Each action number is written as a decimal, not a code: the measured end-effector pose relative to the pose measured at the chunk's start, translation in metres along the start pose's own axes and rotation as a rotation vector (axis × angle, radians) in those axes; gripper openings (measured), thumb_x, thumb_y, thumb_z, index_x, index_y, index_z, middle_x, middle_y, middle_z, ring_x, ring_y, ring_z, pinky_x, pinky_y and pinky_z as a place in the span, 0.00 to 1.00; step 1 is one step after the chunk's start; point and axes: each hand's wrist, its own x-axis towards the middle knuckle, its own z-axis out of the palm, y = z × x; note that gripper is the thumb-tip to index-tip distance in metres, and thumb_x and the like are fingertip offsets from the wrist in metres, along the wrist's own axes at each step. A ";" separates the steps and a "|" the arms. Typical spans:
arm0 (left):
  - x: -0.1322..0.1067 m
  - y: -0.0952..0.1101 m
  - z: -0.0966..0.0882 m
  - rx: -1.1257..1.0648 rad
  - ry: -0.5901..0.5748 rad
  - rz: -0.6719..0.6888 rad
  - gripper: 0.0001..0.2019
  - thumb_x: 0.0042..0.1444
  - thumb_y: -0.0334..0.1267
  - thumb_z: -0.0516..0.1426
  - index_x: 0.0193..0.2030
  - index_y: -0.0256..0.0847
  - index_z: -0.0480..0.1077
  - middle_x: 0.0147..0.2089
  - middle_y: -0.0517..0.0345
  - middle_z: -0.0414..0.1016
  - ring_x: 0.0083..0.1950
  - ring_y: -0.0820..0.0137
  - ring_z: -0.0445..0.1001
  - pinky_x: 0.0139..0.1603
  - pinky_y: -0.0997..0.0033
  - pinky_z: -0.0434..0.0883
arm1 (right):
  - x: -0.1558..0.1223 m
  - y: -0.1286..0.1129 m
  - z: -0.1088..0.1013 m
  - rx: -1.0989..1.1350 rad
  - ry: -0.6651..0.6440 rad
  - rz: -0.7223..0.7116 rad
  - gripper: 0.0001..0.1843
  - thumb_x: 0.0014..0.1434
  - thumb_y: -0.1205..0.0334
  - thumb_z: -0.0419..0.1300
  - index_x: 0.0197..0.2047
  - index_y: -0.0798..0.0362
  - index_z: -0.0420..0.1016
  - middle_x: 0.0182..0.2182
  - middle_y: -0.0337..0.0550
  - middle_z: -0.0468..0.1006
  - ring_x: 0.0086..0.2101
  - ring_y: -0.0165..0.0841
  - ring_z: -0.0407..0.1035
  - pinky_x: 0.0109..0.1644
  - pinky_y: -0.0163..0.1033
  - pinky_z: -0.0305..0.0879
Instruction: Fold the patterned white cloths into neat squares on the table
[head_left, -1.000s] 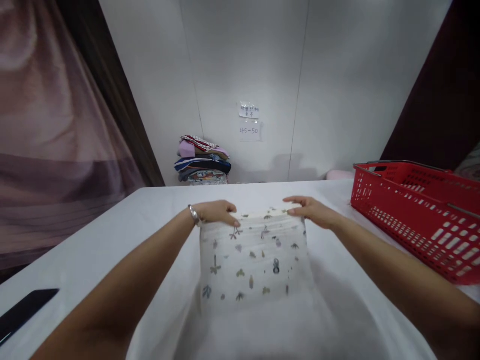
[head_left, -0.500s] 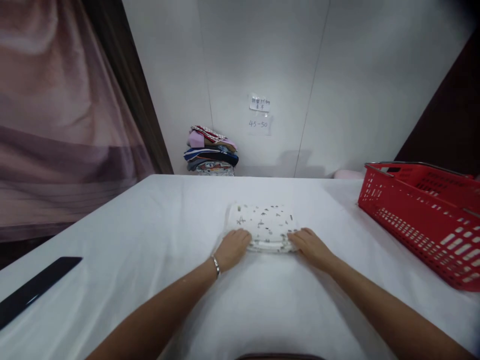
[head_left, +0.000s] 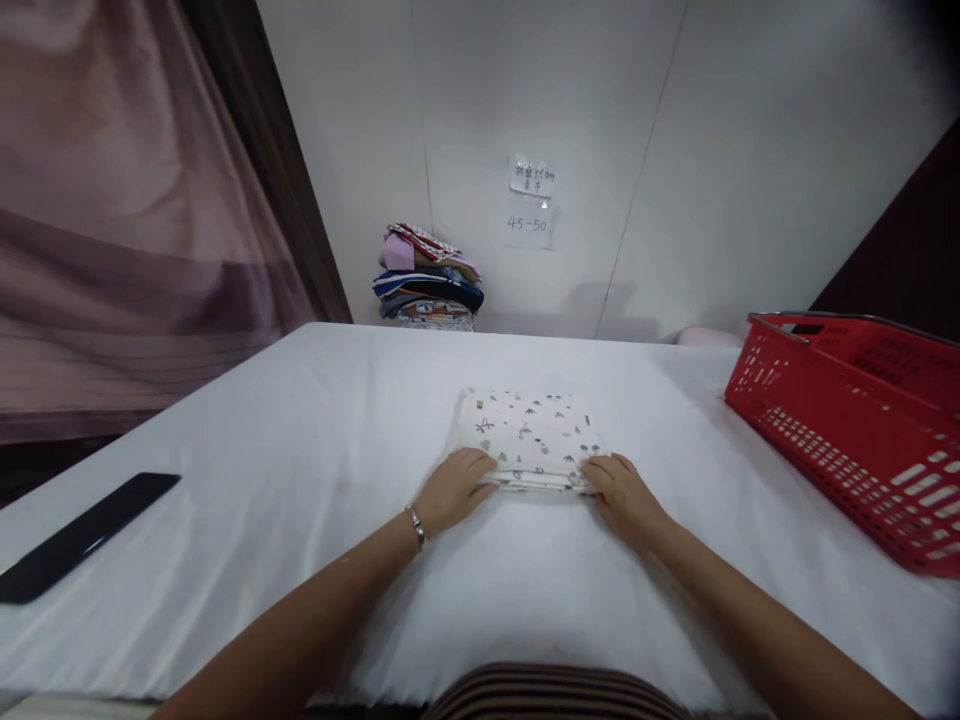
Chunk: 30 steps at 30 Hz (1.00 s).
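A folded white cloth with small dark and green prints lies flat on the white-covered table in front of me. Its near edge shows several layers. My left hand, with a silver bracelet at the wrist, grips the near left corner, fingers on top and thumb at the edge. At the near right corner, my right hand holds the layers between thumb and fingers. The fingertips underneath are partly hidden.
A red perforated basket stands on the right. A dark flat strip lies at the left. Behind the table's far edge rises a stack of folded fabrics by the wall, below and left of paper signs. A pink curtain hangs at left.
My view has tipped down a little, so a striped garment shows at the bottom. Both hands stay at the cloth's near corners; the left thumb now stands farther from its fingers.
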 end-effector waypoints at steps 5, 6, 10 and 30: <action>0.023 0.007 0.004 -0.012 -0.003 -0.034 0.10 0.59 0.37 0.48 0.44 0.42 0.67 0.41 0.55 0.69 0.43 0.68 0.65 0.42 0.67 0.63 | 0.022 -0.015 -0.012 0.191 -0.034 0.082 0.16 0.56 0.64 0.51 0.48 0.49 0.66 0.43 0.45 0.73 0.43 0.36 0.65 0.51 0.46 0.55; 0.028 0.008 0.006 -0.003 -0.016 -0.036 0.09 0.58 0.37 0.49 0.43 0.42 0.68 0.40 0.55 0.69 0.42 0.68 0.66 0.41 0.68 0.63 | 0.027 -0.017 -0.011 0.192 -0.031 0.077 0.13 0.57 0.63 0.51 0.46 0.50 0.68 0.40 0.45 0.73 0.42 0.36 0.66 0.48 0.44 0.57; 0.039 0.008 0.012 0.024 -0.095 -0.032 0.08 0.57 0.37 0.51 0.35 0.42 0.71 0.35 0.57 0.69 0.39 0.69 0.66 0.38 0.70 0.62 | 0.041 -0.017 0.000 0.137 -0.034 0.027 0.11 0.59 0.64 0.50 0.37 0.53 0.73 0.34 0.46 0.73 0.36 0.34 0.65 0.41 0.39 0.59; 0.014 -0.004 -0.004 0.230 -0.031 -0.003 0.08 0.57 0.31 0.48 0.38 0.40 0.67 0.37 0.54 0.68 0.39 0.68 0.64 0.38 0.67 0.61 | 0.014 -0.015 0.011 0.120 0.141 -0.004 0.14 0.60 0.66 0.47 0.44 0.50 0.72 0.37 0.48 0.72 0.38 0.37 0.64 0.41 0.42 0.60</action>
